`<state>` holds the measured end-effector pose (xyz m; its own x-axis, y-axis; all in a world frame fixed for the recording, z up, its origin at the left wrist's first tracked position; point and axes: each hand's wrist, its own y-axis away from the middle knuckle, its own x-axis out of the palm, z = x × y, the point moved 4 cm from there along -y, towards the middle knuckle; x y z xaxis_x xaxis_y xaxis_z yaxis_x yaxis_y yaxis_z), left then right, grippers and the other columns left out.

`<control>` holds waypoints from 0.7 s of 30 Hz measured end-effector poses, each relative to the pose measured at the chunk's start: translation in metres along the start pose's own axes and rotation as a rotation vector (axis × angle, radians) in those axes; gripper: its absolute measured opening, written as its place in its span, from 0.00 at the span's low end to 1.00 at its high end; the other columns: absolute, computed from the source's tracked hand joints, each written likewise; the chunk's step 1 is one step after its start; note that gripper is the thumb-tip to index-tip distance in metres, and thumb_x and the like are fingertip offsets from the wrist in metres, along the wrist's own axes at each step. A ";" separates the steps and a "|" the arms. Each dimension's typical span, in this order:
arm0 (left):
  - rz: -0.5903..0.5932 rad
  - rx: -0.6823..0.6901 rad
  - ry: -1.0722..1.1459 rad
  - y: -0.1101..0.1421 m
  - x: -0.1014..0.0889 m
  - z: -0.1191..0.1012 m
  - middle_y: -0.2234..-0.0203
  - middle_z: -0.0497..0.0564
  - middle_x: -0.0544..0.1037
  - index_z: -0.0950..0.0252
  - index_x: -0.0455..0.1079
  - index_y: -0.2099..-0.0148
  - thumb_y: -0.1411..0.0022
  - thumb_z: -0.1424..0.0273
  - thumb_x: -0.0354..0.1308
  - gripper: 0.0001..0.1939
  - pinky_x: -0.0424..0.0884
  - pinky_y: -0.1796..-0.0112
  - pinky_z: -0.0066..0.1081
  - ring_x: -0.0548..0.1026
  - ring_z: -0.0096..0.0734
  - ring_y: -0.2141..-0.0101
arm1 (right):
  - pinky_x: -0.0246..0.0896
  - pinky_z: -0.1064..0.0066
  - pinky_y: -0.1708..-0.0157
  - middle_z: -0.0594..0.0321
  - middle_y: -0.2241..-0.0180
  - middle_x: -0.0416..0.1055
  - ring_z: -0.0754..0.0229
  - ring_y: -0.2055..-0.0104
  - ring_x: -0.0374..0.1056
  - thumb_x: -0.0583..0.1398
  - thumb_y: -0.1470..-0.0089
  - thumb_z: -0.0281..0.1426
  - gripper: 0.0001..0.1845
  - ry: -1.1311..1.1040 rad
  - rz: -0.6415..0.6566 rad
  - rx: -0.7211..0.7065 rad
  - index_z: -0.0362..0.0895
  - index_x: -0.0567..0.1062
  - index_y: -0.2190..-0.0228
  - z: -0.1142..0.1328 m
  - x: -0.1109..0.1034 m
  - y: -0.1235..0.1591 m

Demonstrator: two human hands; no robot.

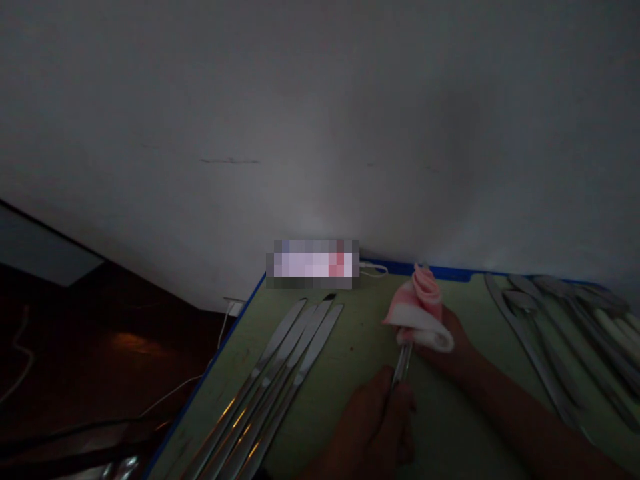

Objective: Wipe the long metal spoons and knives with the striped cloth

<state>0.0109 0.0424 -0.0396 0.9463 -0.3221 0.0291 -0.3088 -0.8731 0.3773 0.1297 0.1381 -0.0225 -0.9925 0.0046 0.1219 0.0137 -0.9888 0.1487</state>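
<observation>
My left hand (373, 420) is closed around the handle of a piece of metal cutlery (403, 363), whose upper part is covered by a pink and white cloth (423, 310). My right hand (453, 343) grips the cloth from behind, its fingers mostly hidden by the folds. Which kind of cutlery is inside the cloth cannot be made out. To the left, several table knives (287, 363) lie side by side on the green tabletop (340, 360). Over on the right are several spoons (520, 303) and other metal utensils (565, 360), dim and blurred.
A pale wall (320, 133) rises right behind the table's blue edge (425, 270). A blurred-out lit object (313, 260) stands at the back with a white cable (375, 269) beside it. Below on the left is a dark floor (125, 347) with cords.
</observation>
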 end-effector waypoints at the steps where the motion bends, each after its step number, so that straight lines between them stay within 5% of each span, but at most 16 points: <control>1: -0.010 -0.001 0.024 0.000 0.000 0.002 0.82 0.43 0.61 0.64 0.60 0.66 0.37 0.53 0.43 0.19 0.59 0.80 0.23 0.60 0.23 0.82 | 0.55 0.69 0.80 0.65 0.85 0.65 0.61 0.80 0.58 0.64 0.64 0.42 0.14 0.053 0.002 0.016 0.46 0.69 0.86 -0.003 -0.001 0.000; 5: -0.014 0.041 0.094 -0.003 0.001 0.004 0.82 0.43 0.60 0.64 0.60 0.63 0.37 0.53 0.44 0.18 0.58 0.80 0.23 0.59 0.23 0.82 | 0.54 0.70 0.80 0.65 0.84 0.65 0.63 0.81 0.57 0.63 0.62 0.43 0.15 0.107 0.039 0.064 0.45 0.68 0.85 -0.024 0.002 0.003; 9: 0.007 0.124 0.017 -0.003 -0.001 -0.003 0.81 0.43 0.60 0.64 0.59 0.62 0.35 0.57 0.42 0.15 0.57 0.80 0.24 0.58 0.23 0.82 | 0.53 0.72 0.81 0.67 0.84 0.65 0.65 0.81 0.57 0.65 0.64 0.42 0.16 -0.094 0.028 0.102 0.45 0.67 0.84 -0.035 0.011 0.007; 14: -0.022 0.150 -0.464 -0.002 -0.004 -0.006 0.77 0.49 0.71 0.66 0.61 0.55 0.32 0.66 0.37 0.14 0.63 0.73 0.28 0.68 0.29 0.76 | 0.55 0.75 0.82 0.69 0.83 0.66 0.66 0.82 0.59 0.63 0.59 0.40 0.13 -0.535 0.139 0.198 0.44 0.68 0.79 -0.024 0.019 -0.008; 21: 0.036 0.304 -1.211 0.000 0.008 -0.004 0.63 0.62 0.77 0.72 0.52 0.42 0.37 0.74 0.39 0.21 0.71 0.68 0.42 0.76 0.45 0.67 | 0.48 0.80 0.90 0.72 0.87 0.62 0.71 0.87 0.55 0.63 0.57 0.37 0.14 -0.730 -0.112 0.150 0.43 0.65 0.82 -0.014 -0.012 -0.030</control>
<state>0.0185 0.0409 -0.0356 0.2902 -0.3362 -0.8960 -0.4947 -0.8542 0.1603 0.1394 0.1660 -0.0423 -0.6569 0.2536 0.7101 -0.0146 -0.9458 0.3244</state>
